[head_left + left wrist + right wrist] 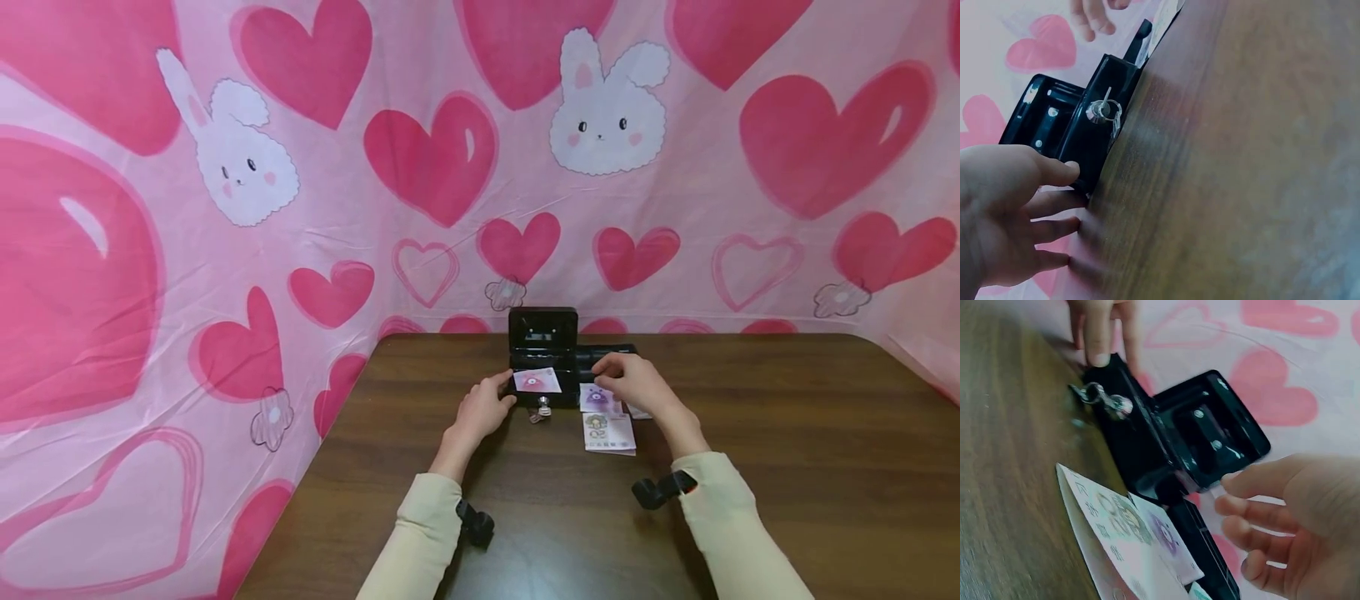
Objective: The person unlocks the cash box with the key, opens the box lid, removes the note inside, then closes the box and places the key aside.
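A small black cash box (542, 364) stands open at the far middle of the table, lid up. A pink note (537, 381) lies across its top, and a key (542, 408) with a ring sticks out of its front lock (1102, 111). My left hand (486, 407) touches the box's front left corner, thumb (1054, 170) on the edge and fingers straight. My right hand (630, 379) hovers just right of the box with fingers loosely bent (1260, 515), holding nothing that I can see. Beneath it lie several printed notes (609, 432) (1129, 537).
A black tray (609, 353) lies beside the box on its right. The dark wooden table (787, 433) has a pink heart-and-rabbit cloth (420, 167) hanging behind it and to the left. A small camera is strapped to each wrist.
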### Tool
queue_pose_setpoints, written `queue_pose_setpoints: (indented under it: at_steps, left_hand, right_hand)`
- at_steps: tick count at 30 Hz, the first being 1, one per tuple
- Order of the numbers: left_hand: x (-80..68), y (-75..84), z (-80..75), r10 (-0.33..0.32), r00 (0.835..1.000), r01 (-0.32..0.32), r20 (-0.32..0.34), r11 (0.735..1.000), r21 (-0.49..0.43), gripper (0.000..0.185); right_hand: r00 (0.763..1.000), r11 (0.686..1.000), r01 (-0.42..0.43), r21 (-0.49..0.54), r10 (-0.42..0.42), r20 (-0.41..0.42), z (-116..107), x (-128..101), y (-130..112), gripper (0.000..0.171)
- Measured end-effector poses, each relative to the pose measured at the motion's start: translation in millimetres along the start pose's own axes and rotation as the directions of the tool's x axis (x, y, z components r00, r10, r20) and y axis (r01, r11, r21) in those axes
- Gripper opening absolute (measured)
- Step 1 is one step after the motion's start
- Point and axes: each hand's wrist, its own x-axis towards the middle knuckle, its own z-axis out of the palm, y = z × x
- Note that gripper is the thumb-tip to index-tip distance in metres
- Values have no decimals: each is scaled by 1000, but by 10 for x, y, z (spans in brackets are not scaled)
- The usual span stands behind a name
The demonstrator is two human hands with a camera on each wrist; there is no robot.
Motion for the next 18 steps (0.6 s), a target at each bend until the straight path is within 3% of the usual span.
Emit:
queue_pose_setpoints:
  at_steps: [7, 18]
  left_hand:
    - [15, 1, 2, 6, 1000, -7, -7, 1000, -9, 50]
    - [16, 4, 34, 19, 1000, -19, -19, 1000, -11, 50]
  right_hand:
    - [998, 998, 41, -50, -44, -55, 133, 180, -128, 21]
    - [998, 999, 44, -31, -45, -33, 340, 409, -178, 24]
